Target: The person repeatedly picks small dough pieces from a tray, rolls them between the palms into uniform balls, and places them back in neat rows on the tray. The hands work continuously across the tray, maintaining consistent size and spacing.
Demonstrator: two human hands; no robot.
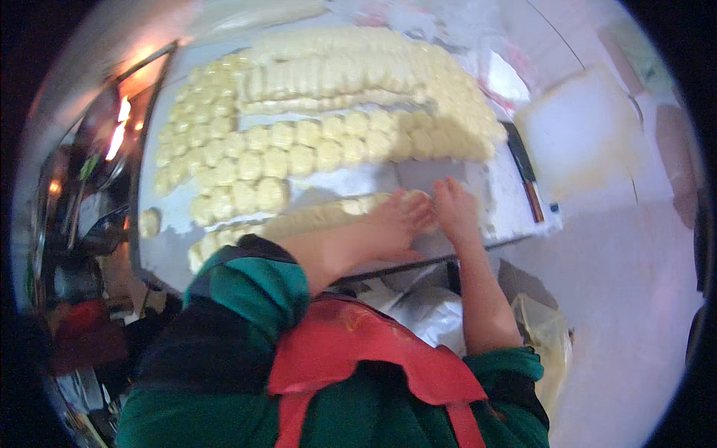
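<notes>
Rows of round, pale yellow dough pieces (302, 159) cover much of the light work table (358, 176) before me. My left hand (411, 215) lies palm down over the right end of the nearest dough row (313, 218). Close beside it, my right hand (456, 207) reaches in from the right with its fingers bent towards the table. A bit of pale dough shows between the two hands. Blur and the fingers themselves hide whether either hand grips it. One lone dough piece (150, 222) sits near the table's left edge.
A knife (526, 173) with a dark blade and brown handle lies right of the dough. Beyond it is a pale square board or sheet (582, 131). An open flame (117, 131) burns at the left, near metal cookware. Plastic bags (431, 308) are below the front edge.
</notes>
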